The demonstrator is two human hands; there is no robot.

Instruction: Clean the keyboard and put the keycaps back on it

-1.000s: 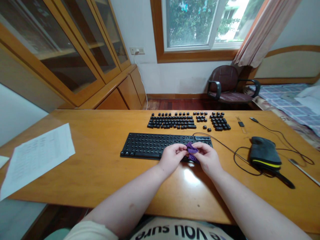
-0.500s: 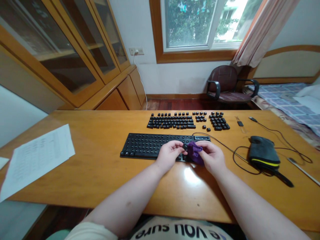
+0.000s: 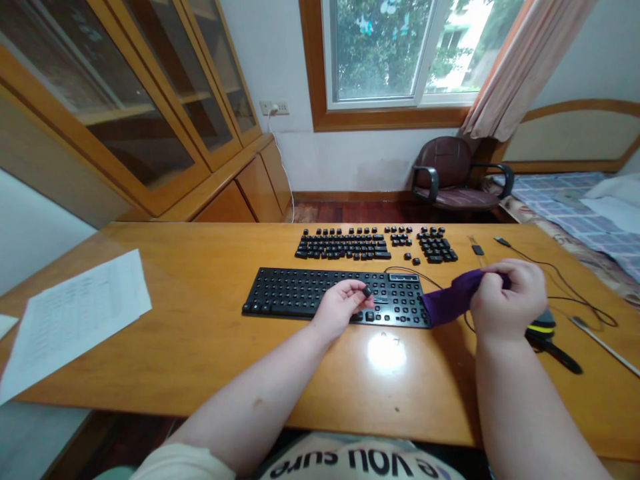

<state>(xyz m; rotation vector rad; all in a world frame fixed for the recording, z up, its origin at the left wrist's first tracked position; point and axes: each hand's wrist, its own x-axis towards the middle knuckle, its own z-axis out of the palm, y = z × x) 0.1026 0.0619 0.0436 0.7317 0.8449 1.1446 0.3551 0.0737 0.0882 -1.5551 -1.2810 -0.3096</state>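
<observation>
Over the right-middle part of a black keyboard (image 3: 285, 291), my left hand (image 3: 341, 307) pinches a small black keycap (image 3: 367, 291) between thumb and fingers. Most of the keyboard's key posts stand bare, with a few caps along its front row. My right hand (image 3: 507, 297) is closed around a purple cloth (image 3: 450, 300), whose loose end hangs at the keyboard's right end. Behind the keyboard, loose keycaps (image 3: 343, 245) lie laid out in keyboard order, with the number-pad caps (image 3: 439, 247) to the right.
Sheets of paper (image 3: 87, 317) lie at the desk's left. On the right are a grey brush-like item with a yellow stripe (image 3: 545, 327), partly behind my right hand, a black cable (image 3: 555, 263), a small wire tool (image 3: 477, 249) and a thin white stick (image 3: 605, 343).
My right hand has moved right, away from my left hand, drawing the purple cloth off the keycap and stretching it out. My left hand keeps the keycap in nearly the same spot.
</observation>
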